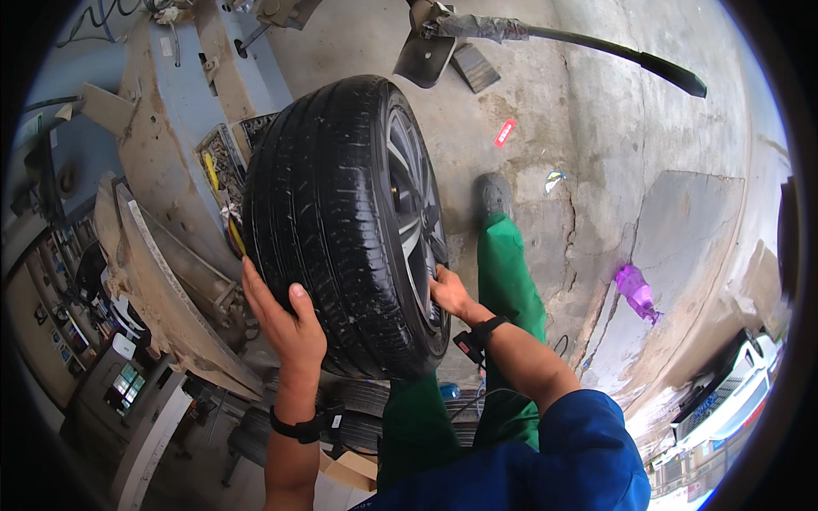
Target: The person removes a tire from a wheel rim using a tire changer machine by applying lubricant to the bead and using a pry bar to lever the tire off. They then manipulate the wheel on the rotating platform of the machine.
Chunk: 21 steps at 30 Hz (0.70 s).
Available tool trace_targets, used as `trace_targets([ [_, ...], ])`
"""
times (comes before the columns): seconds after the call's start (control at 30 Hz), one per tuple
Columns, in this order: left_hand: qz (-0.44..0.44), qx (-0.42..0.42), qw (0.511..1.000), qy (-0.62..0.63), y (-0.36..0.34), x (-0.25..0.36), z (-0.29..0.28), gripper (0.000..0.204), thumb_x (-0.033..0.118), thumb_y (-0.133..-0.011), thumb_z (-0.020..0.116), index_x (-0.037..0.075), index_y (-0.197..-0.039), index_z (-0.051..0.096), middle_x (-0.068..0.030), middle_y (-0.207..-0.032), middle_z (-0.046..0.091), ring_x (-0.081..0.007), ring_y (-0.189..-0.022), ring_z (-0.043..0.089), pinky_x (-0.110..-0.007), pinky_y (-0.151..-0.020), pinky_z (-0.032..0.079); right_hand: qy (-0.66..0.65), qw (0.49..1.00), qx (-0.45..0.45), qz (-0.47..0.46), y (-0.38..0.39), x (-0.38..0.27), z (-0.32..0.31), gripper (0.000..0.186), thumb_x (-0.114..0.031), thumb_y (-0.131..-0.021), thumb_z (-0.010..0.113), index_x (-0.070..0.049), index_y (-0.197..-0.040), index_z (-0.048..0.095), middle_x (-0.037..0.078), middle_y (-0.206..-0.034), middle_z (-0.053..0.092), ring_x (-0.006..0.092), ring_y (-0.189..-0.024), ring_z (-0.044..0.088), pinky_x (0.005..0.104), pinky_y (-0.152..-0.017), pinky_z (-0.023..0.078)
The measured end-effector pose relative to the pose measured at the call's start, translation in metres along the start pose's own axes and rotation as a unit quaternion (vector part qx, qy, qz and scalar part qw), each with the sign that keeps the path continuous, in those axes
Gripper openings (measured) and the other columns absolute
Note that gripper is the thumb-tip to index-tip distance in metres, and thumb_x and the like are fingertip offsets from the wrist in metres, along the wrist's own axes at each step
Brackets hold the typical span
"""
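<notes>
An upright black tyre (311,221) on a grey spoked alloy rim (409,213) fills the middle. My left hand (285,317) presses against the lower left of the tread, fingers extended along it and thumb raised on the rubber. On the other side, my right hand (453,294) grips the wheel at its lower spokes, fingertips partly hidden inside the rim. Beyond the tyre's left side, a machine tray (217,149) holds small metal pieces and a yellow-handled item.
A worn machine body (162,102) stands left. A long black lever (596,47) crosses the top. The cracked floor holds a purple bottle (635,291), a red tag (504,132) and a dark block (475,68). More tyres (349,400) lie below; a white car (724,392) is lower right.
</notes>
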<state>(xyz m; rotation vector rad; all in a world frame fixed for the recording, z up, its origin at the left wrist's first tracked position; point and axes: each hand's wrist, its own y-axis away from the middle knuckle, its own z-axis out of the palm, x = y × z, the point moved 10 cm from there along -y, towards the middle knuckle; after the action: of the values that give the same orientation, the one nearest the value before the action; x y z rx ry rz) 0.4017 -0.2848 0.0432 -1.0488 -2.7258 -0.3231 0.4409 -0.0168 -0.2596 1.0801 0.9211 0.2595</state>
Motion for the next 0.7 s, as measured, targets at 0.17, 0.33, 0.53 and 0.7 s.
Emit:
trace_targets([
  [0.17,0.173,0.088,0.980,-0.038,-0.038,0.051,-0.022,0.039,0.013,-0.104,0.052,-0.002,-0.139,0.059,-0.0199,-0.140,0.058,-0.0370,-0.128,0.056,-0.047,-0.107,0.045,0.018,0.999,-0.031,-0.008,-0.003,-0.037,-0.008,0.069,-0.061,-0.101,0.051,0.008,-0.097,0.057,0.037,-0.098,0.066,0.0484,-0.101,0.066,0.0490,-0.090,0.048],
  [0.33,0.197,0.087,0.976,-0.033,-0.046,0.047,-0.022,0.031,-0.001,-0.094,0.056,0.000,-0.121,0.071,-0.0152,-0.122,0.069,-0.0334,-0.113,0.063,-0.045,-0.099,0.049,-0.017,0.980,0.171,-0.102,0.031,-0.130,-0.122,0.053,-0.039,-0.098,0.069,0.002,-0.129,0.057,0.024,-0.118,0.070,0.0326,-0.114,0.068,0.0399,-0.101,0.051],
  [0.53,0.184,0.097,0.978,-0.020,-0.054,0.042,-0.027,0.033,-0.005,-0.092,0.055,0.000,-0.119,0.073,-0.0147,-0.120,0.071,-0.0320,-0.113,0.064,-0.044,-0.097,0.051,-0.273,0.756,0.331,-0.494,0.130,-0.351,-0.362,0.062,-0.022,-0.099,0.063,0.001,-0.151,0.038,0.018,-0.146,0.053,0.0252,-0.132,0.053,0.0403,-0.115,0.039],
  [0.7,0.209,0.099,0.972,-0.039,-0.055,0.052,-0.024,0.037,-0.008,-0.087,0.053,-0.001,-0.117,0.073,-0.0146,-0.118,0.072,-0.0343,-0.111,0.065,-0.045,-0.100,0.050,-0.274,0.808,0.211,-0.478,0.132,-0.430,-0.375,0.038,-0.029,-0.103,0.059,-0.009,-0.071,0.053,0.004,-0.064,0.048,0.0191,-0.066,0.054,0.0401,-0.083,0.050],
])
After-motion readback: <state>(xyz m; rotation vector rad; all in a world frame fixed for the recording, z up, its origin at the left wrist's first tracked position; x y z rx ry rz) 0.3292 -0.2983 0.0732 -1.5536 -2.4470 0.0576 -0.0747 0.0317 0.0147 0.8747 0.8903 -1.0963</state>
